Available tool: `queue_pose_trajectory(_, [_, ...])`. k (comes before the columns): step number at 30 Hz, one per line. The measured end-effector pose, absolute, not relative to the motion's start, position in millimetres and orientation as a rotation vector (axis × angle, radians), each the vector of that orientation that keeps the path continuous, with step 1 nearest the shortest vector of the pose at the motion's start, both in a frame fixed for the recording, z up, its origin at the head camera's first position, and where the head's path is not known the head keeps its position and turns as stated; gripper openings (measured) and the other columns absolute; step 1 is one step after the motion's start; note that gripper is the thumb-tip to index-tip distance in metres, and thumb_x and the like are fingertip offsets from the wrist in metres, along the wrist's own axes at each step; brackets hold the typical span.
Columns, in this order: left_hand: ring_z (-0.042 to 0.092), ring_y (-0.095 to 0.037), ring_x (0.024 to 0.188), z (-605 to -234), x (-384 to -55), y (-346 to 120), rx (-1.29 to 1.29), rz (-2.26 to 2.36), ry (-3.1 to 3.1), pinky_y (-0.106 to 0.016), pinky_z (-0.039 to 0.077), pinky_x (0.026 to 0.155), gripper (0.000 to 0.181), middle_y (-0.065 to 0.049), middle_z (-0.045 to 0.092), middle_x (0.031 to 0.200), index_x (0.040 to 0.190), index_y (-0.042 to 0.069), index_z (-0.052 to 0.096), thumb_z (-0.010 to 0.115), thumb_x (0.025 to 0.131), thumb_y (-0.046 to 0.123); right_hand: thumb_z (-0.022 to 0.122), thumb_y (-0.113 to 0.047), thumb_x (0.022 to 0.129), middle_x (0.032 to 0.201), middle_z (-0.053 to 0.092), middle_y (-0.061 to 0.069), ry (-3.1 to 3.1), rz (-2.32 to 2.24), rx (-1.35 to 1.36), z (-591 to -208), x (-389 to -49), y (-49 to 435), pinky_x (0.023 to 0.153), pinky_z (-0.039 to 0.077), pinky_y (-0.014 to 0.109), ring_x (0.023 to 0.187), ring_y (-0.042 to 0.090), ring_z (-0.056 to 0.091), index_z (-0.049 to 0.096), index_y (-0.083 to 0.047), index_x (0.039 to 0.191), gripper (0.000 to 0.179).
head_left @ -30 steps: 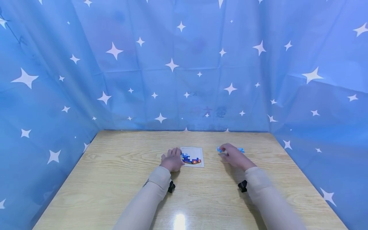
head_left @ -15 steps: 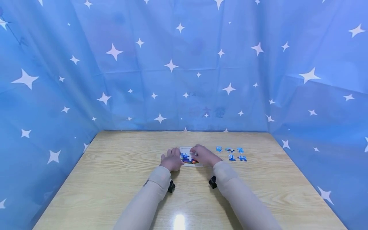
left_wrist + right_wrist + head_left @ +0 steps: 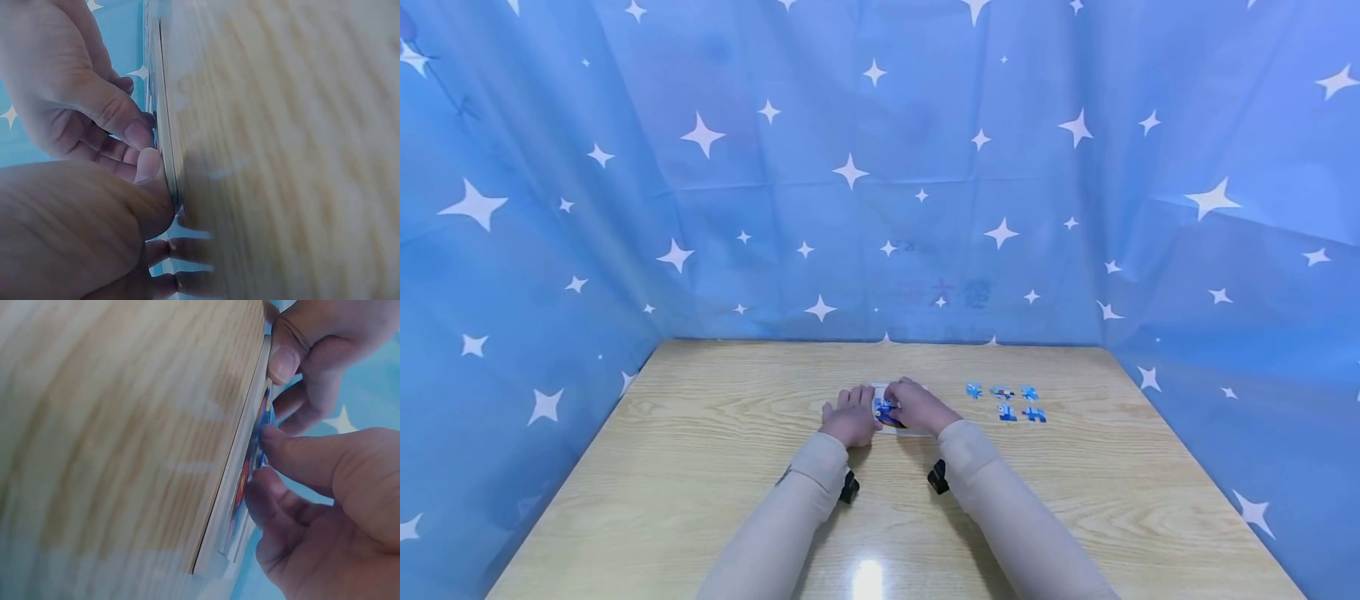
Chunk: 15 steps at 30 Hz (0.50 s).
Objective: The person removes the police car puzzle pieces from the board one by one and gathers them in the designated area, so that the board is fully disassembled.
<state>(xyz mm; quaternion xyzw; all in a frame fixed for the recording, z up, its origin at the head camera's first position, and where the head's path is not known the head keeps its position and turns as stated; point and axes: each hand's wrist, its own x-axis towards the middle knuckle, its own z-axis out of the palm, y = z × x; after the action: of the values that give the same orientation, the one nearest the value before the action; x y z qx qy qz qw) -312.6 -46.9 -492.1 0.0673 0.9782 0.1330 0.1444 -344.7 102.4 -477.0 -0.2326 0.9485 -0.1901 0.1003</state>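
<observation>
A white-framed jigsaw puzzle board (image 3: 215, 536) lies flat on the table, with blue and orange printed pieces (image 3: 880, 407) set in it. My left hand (image 3: 850, 417) holds the board at its left side, its thumb (image 3: 284, 364) on the frame. Over the middle of the board, my right hand (image 3: 916, 406) bends its thumb and fingers down onto a puzzle piece, which it pinches against the picture. Most of that piece is hidden by the fingers. In the left wrist view both thumbs are close together at the board's edge.
To the right of the board lie several loose puzzle pieces in two rows, among them a blue piece (image 3: 973, 390) and another blue piece (image 3: 1034, 414). The wooden table (image 3: 715, 467) is bounded by a blue star-patterned curtain (image 3: 775, 208) at the back and sides.
My right hand has moved left from the loose pieces to the board, then slightly further left over it. The loose pieces are now uncovered. My left hand stays at the board.
</observation>
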Motion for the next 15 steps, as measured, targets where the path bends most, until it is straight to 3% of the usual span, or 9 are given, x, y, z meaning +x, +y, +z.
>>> queue_pose_trajectory(6, [0.017, -0.03, 0.151, -494.2, -314.0, -47.0, 0.203, 0.391, 2.831, -0.063, 0.018, 0.116, 0.066, -0.007, 0.018, 0.168, 0.163, 0.019, 0.024, 0.051, 0.106, 0.038, 0.068, 0.001, 0.095, 0.109, 0.066, 0.013, 2.791, -0.611, -0.644, -477.8, -346.5, 100.8, 0.093, 0.051, 0.043, 0.106, 0.028, 0.063, 0.067, 0.001, 0.121, 0.026])
queue_pose_trajectory(15, [0.013, -0.03, 0.152, -503.2, -320.3, -47.2, 0.207, 0.397, 2.825, -0.066, 0.015, 0.116, 0.068, -0.006, 0.014, 0.169, 0.164, 0.02, 0.021, 0.05, 0.106, 0.041, 0.069, 0.0, 0.095, 0.106, 0.069, 0.01, 2.806, -0.706, -0.606, -483.0, -350.2, 102.6, 0.093, 0.052, 0.042, 0.103, 0.025, 0.065, 0.071, -0.001, 0.113, 0.019])
